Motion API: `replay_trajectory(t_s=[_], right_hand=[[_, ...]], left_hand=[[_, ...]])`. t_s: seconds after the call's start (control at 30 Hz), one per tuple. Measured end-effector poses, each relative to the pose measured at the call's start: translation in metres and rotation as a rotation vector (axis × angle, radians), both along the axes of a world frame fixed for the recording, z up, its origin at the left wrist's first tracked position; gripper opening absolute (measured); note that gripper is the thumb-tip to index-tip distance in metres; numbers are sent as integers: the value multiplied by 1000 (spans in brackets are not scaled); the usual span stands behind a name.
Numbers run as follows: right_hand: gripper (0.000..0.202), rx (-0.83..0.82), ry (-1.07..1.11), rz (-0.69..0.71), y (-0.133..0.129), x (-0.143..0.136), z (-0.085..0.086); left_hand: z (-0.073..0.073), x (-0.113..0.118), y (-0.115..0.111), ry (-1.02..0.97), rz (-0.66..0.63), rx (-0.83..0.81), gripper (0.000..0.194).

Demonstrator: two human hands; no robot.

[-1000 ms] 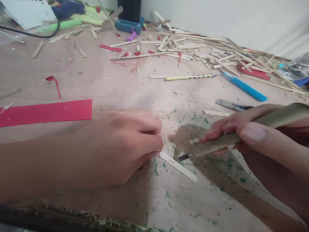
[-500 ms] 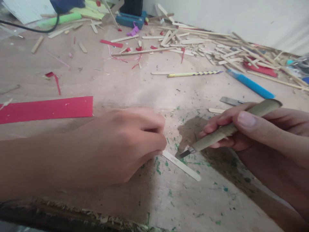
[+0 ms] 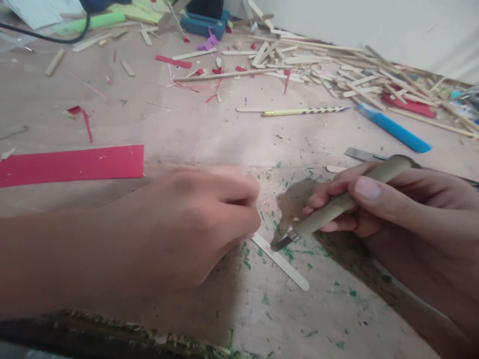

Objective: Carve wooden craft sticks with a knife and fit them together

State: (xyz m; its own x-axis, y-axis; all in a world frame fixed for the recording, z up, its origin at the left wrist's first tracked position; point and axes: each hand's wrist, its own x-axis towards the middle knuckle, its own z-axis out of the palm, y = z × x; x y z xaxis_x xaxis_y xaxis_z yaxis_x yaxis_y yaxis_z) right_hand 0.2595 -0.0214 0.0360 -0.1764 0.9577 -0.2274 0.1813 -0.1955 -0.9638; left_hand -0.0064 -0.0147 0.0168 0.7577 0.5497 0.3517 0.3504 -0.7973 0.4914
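Note:
A pale popsicle stick (image 3: 288, 270) lies slantwise on the wooden tabletop, its rounded end towards the lower right. My left hand (image 3: 202, 219) is closed over the stick's other end, which the fingers hide. In my right hand (image 3: 392, 209) is a carving chisel (image 3: 329, 212) with a round wooden handle, held between thumb and fingers. Its flat dark metal blade points down to the left, with the tip at the upper edge of the stick, close to my left fingertips. Whether the tip presses into the wood I cannot tell.
A red paper strip (image 3: 75, 165) lies at left. Beyond my hands are a patterned pencil (image 3: 305, 112), a blue cutter (image 3: 394, 128) and a loose metal blade (image 3: 361, 154). Piled sticks (image 3: 359, 82) line the wall. The table's rough front edge (image 3: 149, 334) runs below my left arm.
The chisel has moved slightly left and down, bringing its tip from beside the stick to the stick's edge. My left hand keeps its hold, and the stick's free end has swung slightly downward.

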Motion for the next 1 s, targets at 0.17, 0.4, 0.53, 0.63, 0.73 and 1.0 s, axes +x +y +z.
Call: replay_trajectory(t_s=[0.17, 0.4, 0.53, 0.63, 0.73, 1.0], right_hand=[[48, -29, 4, 50, 1, -3, 0], [35, -71, 26, 122, -1, -4, 7], [29, -101, 57, 208, 2, -3, 9], [29, -128, 75, 292, 7, 1, 9], [26, -150, 94, 340, 9, 3, 10], [30, -155, 73, 222, 2, 0, 10]], left_hand=[[0, -3, -2, -2, -11, 50, 26], [4, -1, -3, 64, -15, 18, 37], [2, 2, 1, 23, -15, 35, 42], [2, 3, 1, 17, -22, 22, 41], [5, 2, 0, 27, -39, 3, 38], [6, 2, 0, 47, -28, 26, 44]])
